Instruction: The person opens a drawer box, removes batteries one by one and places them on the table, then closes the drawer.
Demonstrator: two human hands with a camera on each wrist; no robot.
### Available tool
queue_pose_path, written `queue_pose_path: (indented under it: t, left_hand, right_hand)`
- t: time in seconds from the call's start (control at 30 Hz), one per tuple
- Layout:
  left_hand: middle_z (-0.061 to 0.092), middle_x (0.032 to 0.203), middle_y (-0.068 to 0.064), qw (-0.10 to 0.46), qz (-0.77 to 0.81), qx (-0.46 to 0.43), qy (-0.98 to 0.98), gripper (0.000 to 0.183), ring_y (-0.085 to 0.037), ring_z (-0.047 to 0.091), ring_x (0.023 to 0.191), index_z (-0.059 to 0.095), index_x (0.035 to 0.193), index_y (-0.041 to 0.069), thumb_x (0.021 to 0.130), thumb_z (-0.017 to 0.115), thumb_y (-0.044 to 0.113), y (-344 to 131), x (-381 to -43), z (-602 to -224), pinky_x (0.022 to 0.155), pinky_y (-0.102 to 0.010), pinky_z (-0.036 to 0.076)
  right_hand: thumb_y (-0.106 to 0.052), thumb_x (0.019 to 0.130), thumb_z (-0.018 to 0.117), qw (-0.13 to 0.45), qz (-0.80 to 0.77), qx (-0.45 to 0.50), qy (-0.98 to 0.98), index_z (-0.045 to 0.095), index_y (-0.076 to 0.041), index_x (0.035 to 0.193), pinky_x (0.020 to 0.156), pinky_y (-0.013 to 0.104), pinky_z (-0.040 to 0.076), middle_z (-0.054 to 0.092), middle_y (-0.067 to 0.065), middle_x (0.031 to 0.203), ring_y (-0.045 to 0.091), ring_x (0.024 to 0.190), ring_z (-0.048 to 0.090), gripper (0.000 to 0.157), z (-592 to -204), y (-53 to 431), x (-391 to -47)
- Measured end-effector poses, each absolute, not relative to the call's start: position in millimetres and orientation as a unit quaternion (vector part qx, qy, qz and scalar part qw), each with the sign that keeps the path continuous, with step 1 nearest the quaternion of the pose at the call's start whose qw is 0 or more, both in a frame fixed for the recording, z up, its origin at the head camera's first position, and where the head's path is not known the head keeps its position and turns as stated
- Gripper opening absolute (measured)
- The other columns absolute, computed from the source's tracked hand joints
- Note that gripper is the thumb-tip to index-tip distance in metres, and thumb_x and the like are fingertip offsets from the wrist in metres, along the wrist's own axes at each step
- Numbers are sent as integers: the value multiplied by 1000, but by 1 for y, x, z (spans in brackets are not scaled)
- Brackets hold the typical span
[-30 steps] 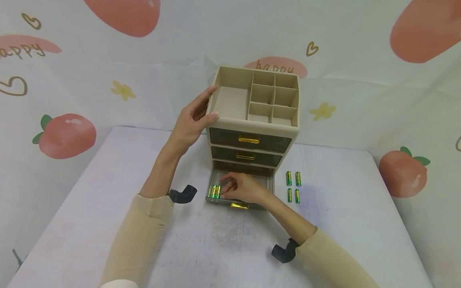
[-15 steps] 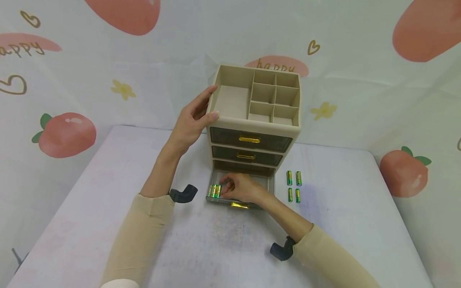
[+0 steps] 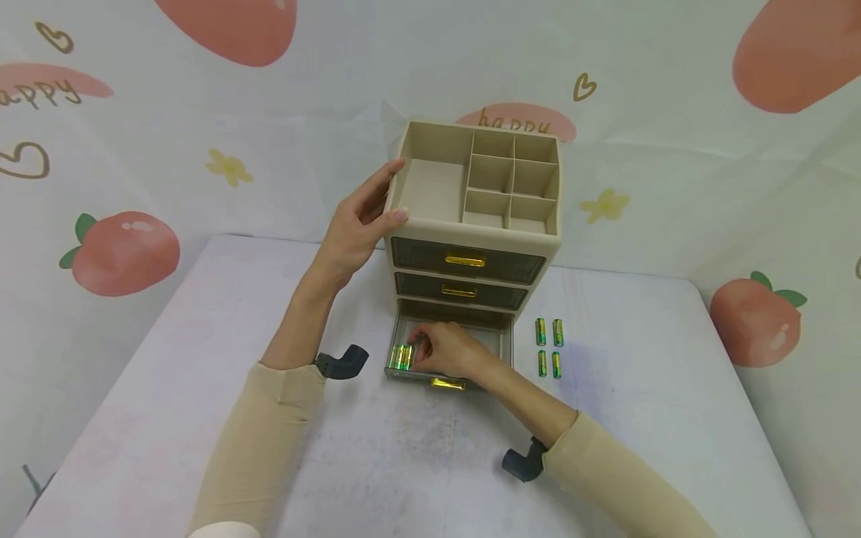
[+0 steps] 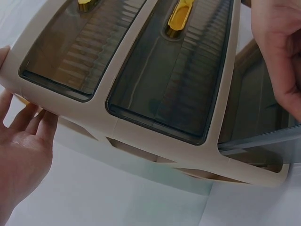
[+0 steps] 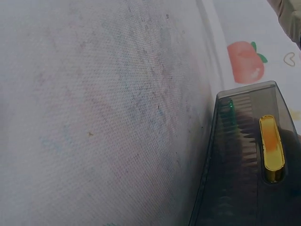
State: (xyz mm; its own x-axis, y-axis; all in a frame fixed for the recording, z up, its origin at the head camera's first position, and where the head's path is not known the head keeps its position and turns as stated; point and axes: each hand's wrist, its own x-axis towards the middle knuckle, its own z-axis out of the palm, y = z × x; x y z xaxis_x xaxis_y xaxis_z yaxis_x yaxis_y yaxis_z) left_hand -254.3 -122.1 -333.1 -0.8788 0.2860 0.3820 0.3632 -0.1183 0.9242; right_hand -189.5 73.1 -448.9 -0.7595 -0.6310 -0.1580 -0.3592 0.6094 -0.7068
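In the head view, a beige drawer organizer (image 3: 472,230) stands on the table with its bottom drawer (image 3: 494,340) pulled out. My left hand (image 3: 353,228) holds the organizer's upper left side, thumb at the front corner and fingertips over the rim. The left wrist view has this hand (image 4: 26,146) against the side wall. Inside the drawer, green-and-gold batteries (image 3: 401,357) stand side by side in the front left corner. My right hand (image 3: 447,351) reaches in with bent fingers and pinches the rightmost battery of that row between thumb and fingertips. The right wrist view shows the drawer's front (image 5: 235,160), not the hand.
Several loose batteries (image 3: 548,348) lie on the white table (image 3: 625,418) to the right of the organizer. Two upper drawers (image 3: 464,261) are closed. Divided compartments (image 3: 511,175) form the organizer's top. A printed cloth (image 3: 323,112) hangs behind.
My right hand's fingers have drawn in closer to the batteries, and the right forearm has shifted slightly up and left. The left hand and the organizer stay in place.
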Motion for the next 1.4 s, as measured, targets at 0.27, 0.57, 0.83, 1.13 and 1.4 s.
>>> queue_pose_path:
  t: [0.27, 0.57, 0.83, 1.13, 1.4]
  left_hand:
    - [36, 158, -6, 27, -710, -244, -660, 63, -25, 40, 140, 40, 153, 16, 95, 63, 5, -122, -254, -333, 108, -37, 40]
    - [36, 157, -6, 26, -713, -242, -658, 64, -25, 40, 140, 41, 153, 16, 94, 63, 5, -122, -254, -334, 107, -37, 41]
    - [37, 156, -8, 30, -715, -244, -654, 63, -27, 42, 138, 42, 153, 16, 94, 63, 4, -122, -255, -334, 106, -36, 42]
    - [36, 157, -9, 31, -712, -245, -658, 63, -25, 43, 137, 42, 153, 18, 95, 63, 5, -122, -255, -335, 105, -36, 43]
    - [36, 157, -8, 34, -707, -249, -661, 61, -24, 44, 137, 42, 152, 20, 96, 62, 6, -123, -255, -335, 104, -36, 43]
  right_hand:
    - [-12, 79, 83, 193, -322, -282, 883, 64, -7, 106, 72, 24, 51, 63, -10, 70, 4, 64, 58, 33, -448, 70, -188]
    - [-15, 78, 86, 193, -324, -274, 885, 66, -8, 107, 72, 23, 51, 63, -11, 69, 3, 63, 59, 36, -450, 69, -188]
    - [-17, 77, 87, 180, -319, -279, 888, 66, -6, 105, 71, 23, 51, 63, -11, 67, 2, 62, 58, 37, -450, 69, -187]
    - [-19, 77, 86, 169, -335, -271, 886, 65, -5, 108, 67, 23, 51, 63, -11, 70, 3, 61, 58, 40, -451, 72, -186]
    - [-18, 77, 87, 167, -336, -277, 885, 65, -5, 111, 69, 22, 51, 64, -11, 72, 2, 64, 59, 43, -451, 71, -187]
